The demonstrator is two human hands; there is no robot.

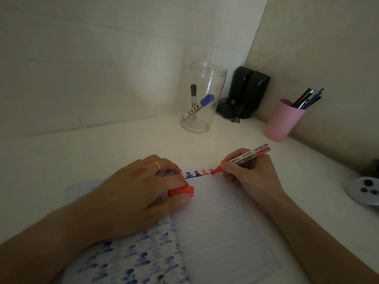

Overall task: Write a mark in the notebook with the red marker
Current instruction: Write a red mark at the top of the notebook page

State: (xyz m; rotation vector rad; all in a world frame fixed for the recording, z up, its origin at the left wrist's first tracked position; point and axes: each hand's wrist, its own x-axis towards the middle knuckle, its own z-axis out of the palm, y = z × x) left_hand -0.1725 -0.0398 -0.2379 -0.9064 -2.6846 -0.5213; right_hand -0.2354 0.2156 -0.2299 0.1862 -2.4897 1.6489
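An open lined notebook (221, 228) lies on the white desk in front of me. Along its top line runs a row of red, blue and black marks (200, 174). My right hand (252, 173) grips the red marker (244, 157) like a pen, its red tip touching the page at the right end of that row. My left hand (135, 193) rests flat on the left page and pinches the marker's red cap (181, 191) between thumb and fingers. The left page shows ink bled through in blue blotches.
A clear plastic jar (202, 99) holding a black and a blue marker stands behind the notebook. Black speakers (246, 91) sit in the corner. A pink cup (282, 121) of pens stands at the right wall. A grey round object (365, 190) lies at the right edge.
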